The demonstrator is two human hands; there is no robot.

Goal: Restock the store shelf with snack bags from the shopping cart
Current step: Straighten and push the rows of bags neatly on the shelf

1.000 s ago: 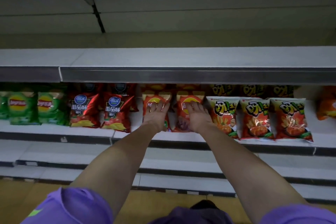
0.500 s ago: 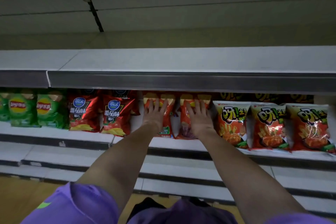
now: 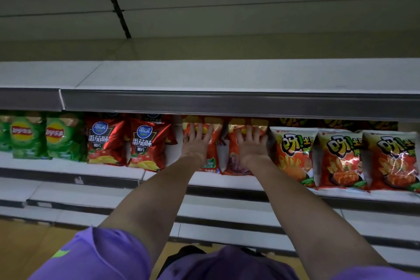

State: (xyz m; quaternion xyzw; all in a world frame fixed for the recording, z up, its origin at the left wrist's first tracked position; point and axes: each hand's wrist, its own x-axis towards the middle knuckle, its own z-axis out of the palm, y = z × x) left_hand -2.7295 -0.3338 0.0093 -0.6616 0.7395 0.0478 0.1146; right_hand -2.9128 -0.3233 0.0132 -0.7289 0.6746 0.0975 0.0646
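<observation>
Fingers spread, left hand and right hand press upright orange bags.

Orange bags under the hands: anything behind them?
Yes. Yellow-orange tops of more bags show behind the two orange bags, just under the upper shelf edge. How many rows deep is hidden by that edge, the left hand and right hand.

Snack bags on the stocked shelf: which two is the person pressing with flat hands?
The two orange-red bags in the middle: left hand on one bag, right hand on its neighbour. All others stand untouched.
</observation>
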